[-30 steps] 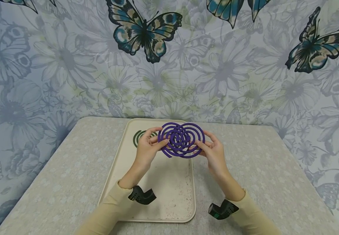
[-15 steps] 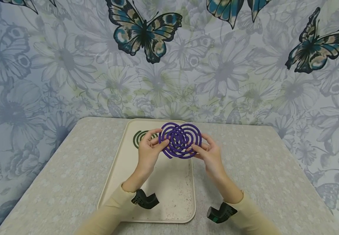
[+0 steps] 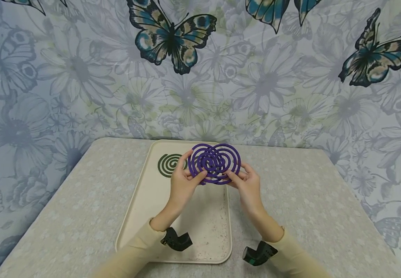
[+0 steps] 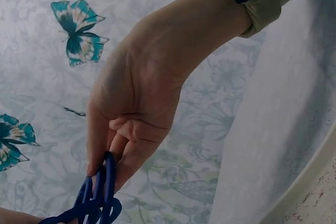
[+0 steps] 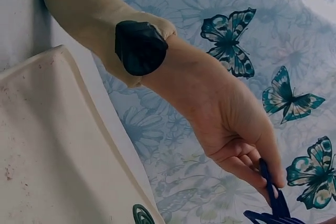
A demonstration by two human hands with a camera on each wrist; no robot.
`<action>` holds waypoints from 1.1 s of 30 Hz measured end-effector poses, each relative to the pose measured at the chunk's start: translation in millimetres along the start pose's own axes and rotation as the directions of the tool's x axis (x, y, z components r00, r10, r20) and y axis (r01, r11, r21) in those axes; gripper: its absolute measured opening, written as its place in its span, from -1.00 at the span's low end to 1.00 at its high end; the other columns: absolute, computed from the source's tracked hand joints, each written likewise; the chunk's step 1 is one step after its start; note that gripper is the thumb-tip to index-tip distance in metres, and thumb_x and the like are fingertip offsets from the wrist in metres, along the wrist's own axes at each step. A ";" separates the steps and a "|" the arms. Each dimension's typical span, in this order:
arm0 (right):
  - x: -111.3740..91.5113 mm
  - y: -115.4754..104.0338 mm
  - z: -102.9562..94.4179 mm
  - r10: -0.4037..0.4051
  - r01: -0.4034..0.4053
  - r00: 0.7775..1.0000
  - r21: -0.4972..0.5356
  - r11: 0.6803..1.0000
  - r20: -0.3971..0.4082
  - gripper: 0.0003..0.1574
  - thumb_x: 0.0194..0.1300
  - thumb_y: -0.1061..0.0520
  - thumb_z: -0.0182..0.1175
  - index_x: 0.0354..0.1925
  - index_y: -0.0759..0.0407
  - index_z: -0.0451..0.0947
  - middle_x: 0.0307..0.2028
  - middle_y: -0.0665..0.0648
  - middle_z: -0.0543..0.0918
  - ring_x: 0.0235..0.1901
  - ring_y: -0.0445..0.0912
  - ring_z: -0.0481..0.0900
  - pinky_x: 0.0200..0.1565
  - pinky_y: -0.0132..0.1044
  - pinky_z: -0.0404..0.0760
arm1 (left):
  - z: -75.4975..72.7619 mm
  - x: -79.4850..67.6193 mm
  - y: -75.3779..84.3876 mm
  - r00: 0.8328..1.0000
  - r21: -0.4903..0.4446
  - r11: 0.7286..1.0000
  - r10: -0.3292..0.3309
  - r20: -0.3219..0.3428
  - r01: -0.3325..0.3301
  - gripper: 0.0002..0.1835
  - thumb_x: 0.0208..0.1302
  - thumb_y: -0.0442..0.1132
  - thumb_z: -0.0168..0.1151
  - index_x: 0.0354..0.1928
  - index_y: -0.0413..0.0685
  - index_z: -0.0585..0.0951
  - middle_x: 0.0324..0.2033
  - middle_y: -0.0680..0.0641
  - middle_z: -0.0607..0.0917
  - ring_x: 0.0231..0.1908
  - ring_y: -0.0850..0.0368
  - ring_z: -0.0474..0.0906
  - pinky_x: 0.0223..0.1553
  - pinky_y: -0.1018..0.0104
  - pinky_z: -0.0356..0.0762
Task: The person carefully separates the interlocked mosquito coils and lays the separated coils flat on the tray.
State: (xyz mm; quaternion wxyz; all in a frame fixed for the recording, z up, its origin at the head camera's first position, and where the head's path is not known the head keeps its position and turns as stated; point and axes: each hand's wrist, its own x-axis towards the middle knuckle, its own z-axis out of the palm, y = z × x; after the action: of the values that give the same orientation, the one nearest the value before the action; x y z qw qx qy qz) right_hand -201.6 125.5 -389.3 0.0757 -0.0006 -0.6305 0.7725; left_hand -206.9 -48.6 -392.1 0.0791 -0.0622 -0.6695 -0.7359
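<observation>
Two purple mosquito coils (image 3: 210,162), overlapping and seemingly interlocked, are held up above the far right part of the tray. My left hand (image 3: 182,187) pinches the left side, its thumb in front on the lower rings and its fingers partly hidden behind. At the right side, my right hand (image 3: 250,189) pinches the outer rings between thumb and fingers. Both wrist views show the purple coils edge-on, in the fingertips of my left hand (image 4: 139,87) and my right hand (image 5: 231,121). A dark green mosquito coil (image 3: 172,165) lies on the tray, partly covered by my left fingers.
The cream tray (image 3: 204,216), speckled with dark crumbs near its front right, lies on a pale patterned table (image 3: 298,193). Behind the table hangs a butterfly-and-flower backdrop (image 3: 256,85). Each wrist wears a black camera mount (image 3: 177,240).
My left hand has shifted right, its thumb farther onto the lower rings, uncovering more of the green coil. The purple coils drew slightly together, then a little apart. My right hand moved slightly left.
</observation>
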 end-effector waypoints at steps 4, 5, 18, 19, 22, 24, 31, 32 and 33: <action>1.0 -3.3 -2.7 0.059 -0.059 0.998 0.005 0.998 0.014 -0.53 0.26 0.38 0.16 0.14 0.35 0.37 -0.44 -0.09 0.75 -0.39 -0.20 0.74 -0.19 -0.32 0.71 | -4.5 4.2 4.5 0.999 -0.020 1.000 -0.023 0.024 0.024 -0.24 0.12 -0.46 0.31 0.36 0.00 0.27 -0.15 -0.47 0.66 -0.30 0.01 0.74 -0.34 0.32 0.71; 1.1 -4.0 -3.2 0.068 -0.068 0.998 0.006 0.998 0.017 -0.52 0.26 0.38 0.16 0.15 0.35 0.37 -0.45 -0.11 0.75 -0.40 -0.21 0.74 -0.19 -0.33 0.71 | -5.5 5.4 5.0 0.999 -0.023 0.999 -0.032 0.032 0.033 -0.25 0.13 -0.46 0.31 0.36 0.00 0.27 -0.14 -0.48 0.66 -0.31 0.05 0.74 -0.33 0.32 0.71; 2.8 -10.6 -6.0 0.106 -0.108 0.991 0.011 0.994 0.083 -0.53 0.25 0.38 0.16 0.13 0.33 0.33 -0.47 -0.10 0.74 -0.41 -0.20 0.73 -0.21 -0.32 0.72 | -14.6 11.0 12.3 0.994 -0.015 0.998 -0.054 0.092 0.056 -0.25 0.15 -0.42 0.32 0.36 0.11 0.28 -0.17 -0.44 0.68 -0.39 0.22 0.73 -0.30 0.32 0.71; 4.0 -11.7 -7.2 0.117 -0.116 0.989 -0.013 0.993 0.095 -0.48 0.24 0.37 0.16 0.16 0.32 0.31 -0.46 -0.11 0.74 -0.40 -0.20 0.73 -0.22 -0.32 0.71 | -15.4 10.9 12.6 0.993 -0.009 0.999 -0.049 0.111 0.051 -0.24 0.15 -0.41 0.32 0.37 0.12 0.26 -0.18 -0.44 0.68 -0.40 0.20 0.73 -0.29 0.30 0.71; 9.7 -15.4 -12.3 0.144 -0.133 0.981 -0.089 0.987 0.130 -0.37 0.24 0.33 0.18 0.25 0.28 0.25 -0.42 -0.14 0.72 -0.40 -0.23 0.71 -0.24 -0.35 0.71 | -16.9 10.7 12.4 0.984 0.028 0.999 -0.046 0.174 0.041 -0.19 0.14 -0.40 0.33 0.41 0.12 0.21 -0.19 -0.42 0.69 -0.35 0.09 0.75 -0.23 0.27 0.71; 14.0 -17.7 -16.3 0.148 -0.130 0.978 -0.124 0.984 0.147 -0.33 0.25 0.31 0.18 0.29 0.26 0.22 -0.45 -0.14 0.71 -0.45 -0.25 0.70 -0.27 -0.38 0.70 | -17.3 11.1 11.6 0.974 0.069 0.996 -0.064 0.219 0.050 -0.15 0.14 -0.40 0.33 0.43 0.10 0.16 -0.19 -0.41 0.70 -0.28 -0.01 0.74 -0.19 0.24 0.70; 19.2 -18.2 -23.7 0.094 -0.024 0.968 -0.288 0.957 0.233 -0.34 0.22 0.29 0.25 0.27 0.26 0.32 -0.52 -0.04 0.72 -0.56 -0.22 0.65 -0.38 -0.39 0.67 | -16.3 12.5 7.7 0.950 0.205 0.965 -0.210 0.229 0.164 -0.16 0.14 -0.35 0.33 0.43 0.08 0.16 -0.06 -0.32 0.69 -0.09 -0.09 0.69 0.01 0.14 0.63; 19.0 -17.5 -23.6 0.091 -0.004 0.962 -0.319 0.948 0.258 -0.35 0.22 0.28 0.26 0.26 0.27 0.34 -0.50 -0.01 0.72 -0.55 -0.23 0.65 -0.38 -0.38 0.67 | -16.4 12.6 7.3 0.952 0.212 0.961 -0.220 0.212 0.175 -0.19 0.15 -0.33 0.32 0.42 0.08 0.19 -0.07 -0.29 0.70 -0.13 -0.05 0.70 -0.01 0.17 0.64; 18.7 -16.7 -23.4 0.091 0.012 0.955 -0.342 0.940 0.281 -0.36 0.21 0.28 0.26 0.25 0.29 0.35 -0.49 0.02 0.72 -0.55 -0.24 0.64 -0.38 -0.38 0.67 | -16.8 12.9 6.8 0.954 0.216 0.960 -0.224 0.197 0.181 -0.23 0.17 -0.32 0.32 0.40 0.08 0.22 -0.11 -0.28 0.72 -0.18 0.00 0.72 -0.05 0.22 0.65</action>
State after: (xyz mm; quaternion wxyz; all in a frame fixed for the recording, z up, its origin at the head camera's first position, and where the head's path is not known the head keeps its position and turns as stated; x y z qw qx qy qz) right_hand -215.9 153.7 -376.0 -0.0354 0.0879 -0.7583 0.6450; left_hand -217.9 -66.4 -384.5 -0.0657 -0.0658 -0.7459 -0.6596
